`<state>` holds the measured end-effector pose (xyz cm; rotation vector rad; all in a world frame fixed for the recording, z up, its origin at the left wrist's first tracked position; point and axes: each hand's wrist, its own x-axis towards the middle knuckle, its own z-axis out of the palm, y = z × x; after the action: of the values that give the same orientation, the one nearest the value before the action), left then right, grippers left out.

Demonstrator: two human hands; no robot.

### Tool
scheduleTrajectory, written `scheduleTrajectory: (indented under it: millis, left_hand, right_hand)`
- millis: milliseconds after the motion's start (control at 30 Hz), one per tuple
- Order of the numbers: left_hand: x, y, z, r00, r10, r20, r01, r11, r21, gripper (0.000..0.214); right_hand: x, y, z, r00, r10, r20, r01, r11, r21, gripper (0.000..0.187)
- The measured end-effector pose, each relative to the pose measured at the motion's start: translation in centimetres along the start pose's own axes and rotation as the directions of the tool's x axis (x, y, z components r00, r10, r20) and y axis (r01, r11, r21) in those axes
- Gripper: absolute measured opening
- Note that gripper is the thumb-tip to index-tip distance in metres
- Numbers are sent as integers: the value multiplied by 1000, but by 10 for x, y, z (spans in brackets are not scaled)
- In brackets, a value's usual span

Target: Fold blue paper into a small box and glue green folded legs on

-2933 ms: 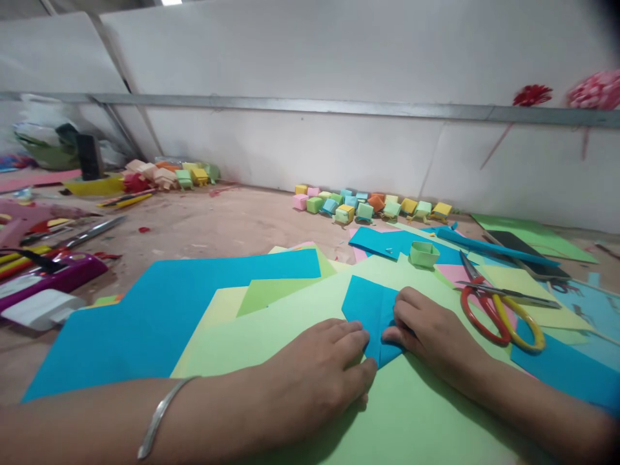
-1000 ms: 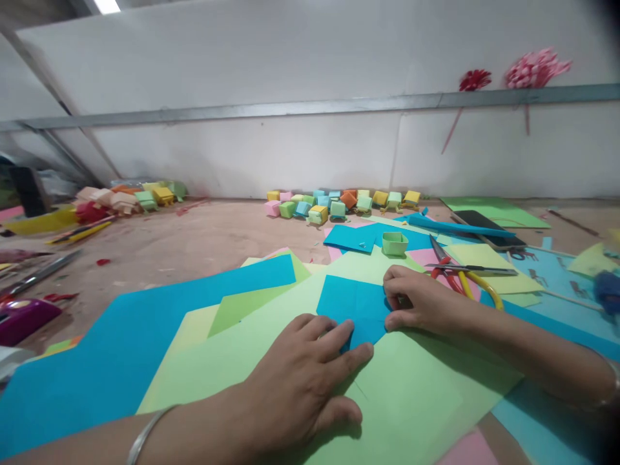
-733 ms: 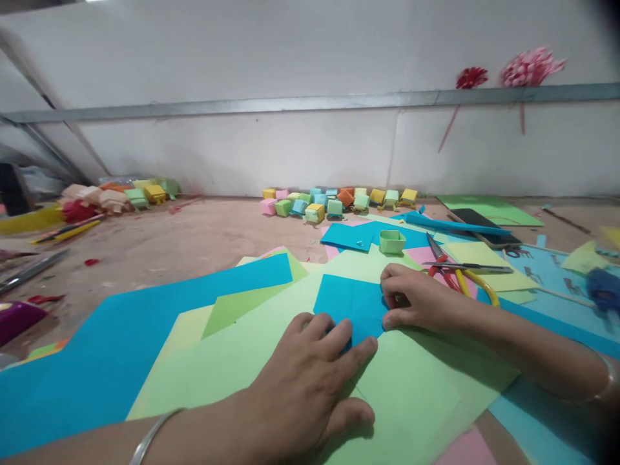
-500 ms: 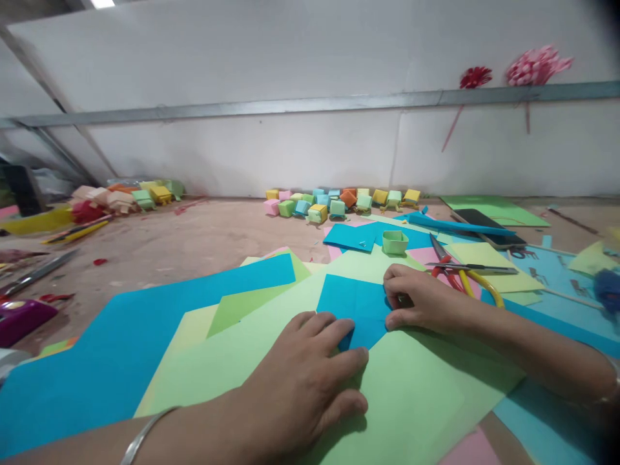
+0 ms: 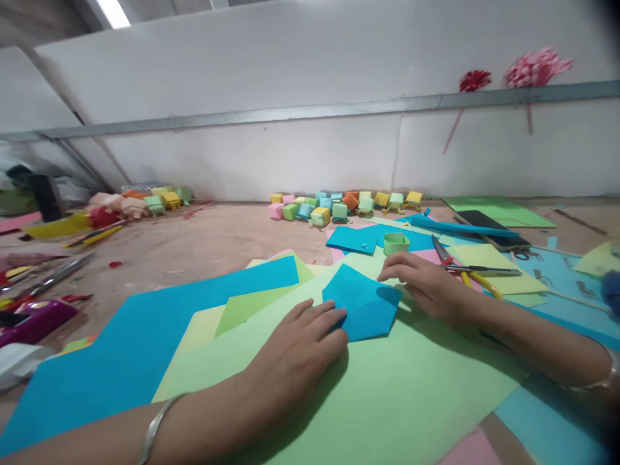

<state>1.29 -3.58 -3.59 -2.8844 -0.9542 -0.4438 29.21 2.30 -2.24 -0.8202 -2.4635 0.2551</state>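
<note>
A small folded blue paper (image 5: 364,302), now five-sided, lies on a large light green sheet (image 5: 387,394). My left hand (image 5: 295,355) rests flat beside it, fingers stretched out, fingertips pressing its left corner. My right hand (image 5: 426,284) hovers just above its right edge, fingers loosely spread, holding nothing. A silver bangle circles my left wrist.
Scissors (image 5: 472,274) with red and yellow handles lie right of my right hand. A small green paper box (image 5: 396,243) sits behind, several coloured paper cubes (image 5: 339,205) line the wall. Big blue sheet (image 5: 135,342) at left, phone (image 5: 487,226) far right, tools (image 5: 33,303) at far left.
The blue piece has changed from a narrower folded shape to a wider five-sided one. My right hand lifted off its right edge; my left hand slid slightly left.
</note>
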Motion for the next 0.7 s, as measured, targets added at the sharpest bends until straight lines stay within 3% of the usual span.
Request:
scheduleTrajectory:
  millis: [67,200,267,367,467,567,633,700]
  left_hand:
    - [3,-6,-1,999,-45,1,45,997,-58,25]
    - [6,-9,-9,997,-53,53,58,993,-106,22]
    - [6,-6,-11,1000,-29,-3,28,997,-73,22]
    - [3,2,-11,995,22,-95,-24,1000,-19,21]
    - [0,10,-11,998,53,-28,-53,998,-30,21]
    - [-1,13,-12,997,62,56,-60,998,-36,22]
    - [-2,14,-14,994,74,78,-73,997,-24,23]
    - [-4,15,-16,991,101,86,-100,995,-10,26]
  right_hand:
    - [-2,2,1,994,-108,7,108,992,-63,40]
    - [-3,-4,2,968,-243,-56,232,960,-156,25]
    - [-2,-11,2,961,-270,-55,258,952,-168,23]
    - [-1,-23,3,948,-318,7,315,935,-164,19]
    - [-1,-32,6,936,-330,126,338,940,-50,20]
    - [-1,-34,6,934,-279,225,233,949,213,21]
    - [0,-32,4,929,-207,306,81,923,377,24]
    - [1,-30,0,923,-110,369,-69,896,439,25]
